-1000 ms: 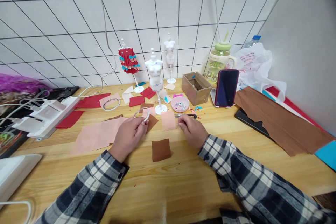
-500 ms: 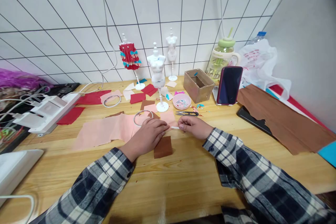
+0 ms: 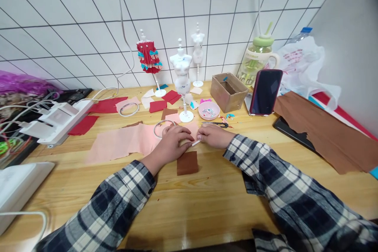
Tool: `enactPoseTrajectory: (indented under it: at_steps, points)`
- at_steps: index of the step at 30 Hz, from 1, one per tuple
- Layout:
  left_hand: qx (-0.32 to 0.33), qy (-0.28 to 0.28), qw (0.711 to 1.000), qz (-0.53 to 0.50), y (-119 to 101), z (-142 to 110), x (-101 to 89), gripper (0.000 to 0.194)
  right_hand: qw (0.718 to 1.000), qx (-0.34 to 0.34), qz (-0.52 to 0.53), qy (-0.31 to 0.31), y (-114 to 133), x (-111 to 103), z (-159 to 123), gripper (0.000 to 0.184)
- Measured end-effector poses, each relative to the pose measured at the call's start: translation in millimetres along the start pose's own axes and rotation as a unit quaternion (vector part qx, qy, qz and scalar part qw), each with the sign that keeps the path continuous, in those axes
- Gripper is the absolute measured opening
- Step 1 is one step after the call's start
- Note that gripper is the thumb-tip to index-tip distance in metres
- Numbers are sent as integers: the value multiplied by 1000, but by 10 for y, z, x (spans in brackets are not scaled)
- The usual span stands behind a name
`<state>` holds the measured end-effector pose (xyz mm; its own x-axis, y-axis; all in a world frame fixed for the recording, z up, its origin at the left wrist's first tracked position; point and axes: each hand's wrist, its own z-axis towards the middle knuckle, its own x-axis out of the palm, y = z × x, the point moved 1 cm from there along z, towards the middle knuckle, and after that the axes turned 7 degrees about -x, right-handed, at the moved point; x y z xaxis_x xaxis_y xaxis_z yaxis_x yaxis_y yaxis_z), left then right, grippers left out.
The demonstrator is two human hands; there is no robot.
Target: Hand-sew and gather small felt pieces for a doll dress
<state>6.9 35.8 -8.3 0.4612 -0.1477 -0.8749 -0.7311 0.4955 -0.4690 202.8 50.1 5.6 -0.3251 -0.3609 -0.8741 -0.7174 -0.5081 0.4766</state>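
Between the thumb and fingers of my right hand is a thin white stick-like strip, slanting toward my left hand. My left fingers are bent and drawn together by the strip's near end; what they pinch is hidden. A small pink cloth piece lies just beyond the fingertips, and a brown cloth square lies in front of them. Left of my left hand stretches a longer pink cloth with a metal ring by it. Thread snips lie behind my right hand.
A bare white mini mannequin stands behind my hands; another and one in a red dress are farther back. A pink bowl of beads, cardboard box, phone, bottle and power strip surround the workspace.
My left fingers have gone from lying nearly flat to bent. My right hand has come closer to the left, and the white strip now slants. The view has shifted slightly.
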Motion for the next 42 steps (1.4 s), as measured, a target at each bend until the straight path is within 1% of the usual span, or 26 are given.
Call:
enactPoseTrajectory:
  at_steps: [4, 11, 16, 25, 29, 38, 42]
  points:
    - [2, -1, 1000, 1, -21, -20, -9, 15, 999, 33, -16, 40, 50, 12, 36, 25]
    - [1, 4, 1000, 4, -16, -13, -3, 15, 995, 78, -11, 59, 100, 14, 14, 31]
    - [-22, 9, 1000, 9, -44, -11, -16, 14, 995, 77, -49, 33, 149, 54, -16, 34]
    - [-12, 6, 1000, 17, -43, -20, -16, 15, 994, 93, -60, 15, 196, 55, -55, 35]
    - [-4, 5, 1000, 16, -43, -19, -27, 18, 993, 92, -72, 3, 197, 87, -48, 35]
    - [-17, -5, 1000, 10, -67, -13, -2, 17, 991, 94, -93, -12, 209, 149, -50, 34]
    - [-23, -4, 1000, 10, -74, -25, 7, 14, 992, 96, -86, -18, 195, 169, -51, 31]
